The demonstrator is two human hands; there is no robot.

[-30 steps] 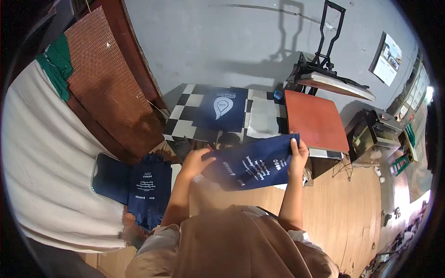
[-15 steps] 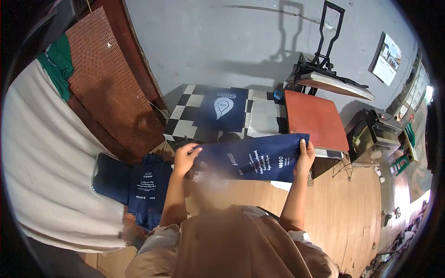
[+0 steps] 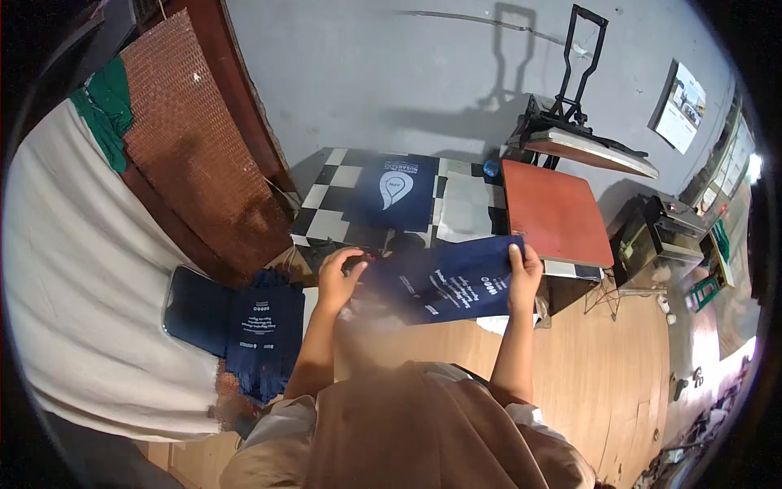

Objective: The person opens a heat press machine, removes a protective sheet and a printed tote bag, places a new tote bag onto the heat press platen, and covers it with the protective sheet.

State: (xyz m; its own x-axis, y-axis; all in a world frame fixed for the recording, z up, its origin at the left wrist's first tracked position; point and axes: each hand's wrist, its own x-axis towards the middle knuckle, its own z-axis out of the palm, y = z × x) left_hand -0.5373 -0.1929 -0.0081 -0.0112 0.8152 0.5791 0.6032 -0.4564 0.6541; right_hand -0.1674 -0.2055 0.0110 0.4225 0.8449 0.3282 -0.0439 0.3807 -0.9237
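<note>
A navy fabric bag (image 3: 456, 281) with white printed text is stretched out sideways before my body. My right hand (image 3: 524, 277) pinches its right end, thumb on top. At the bag's left end, my left hand (image 3: 336, 281) has its thumb and fingers apart; a blurred patch covers part of that end, and I see no firm hold there. Beyond, a second navy bag (image 3: 407, 194) with a white drop-shaped logo lies flat on the black-and-white checkered table (image 3: 330, 178). To the left, a stack of similar navy bags (image 3: 265, 330) hangs over a dark padded seat (image 3: 195, 310).
A heat press stands at the right of the table, with a red pad (image 3: 558, 212) and a raised upper plate (image 3: 590, 152) under a black handle (image 3: 580, 61). White cloth (image 3: 90, 269) drapes at the left beside a woven panel (image 3: 191, 106). A glass tank (image 3: 656, 244) stands at far right.
The bag's right end has moved left and slightly inward with my right hand. My left hand's fingers have spread away from the bag's left corner.
</note>
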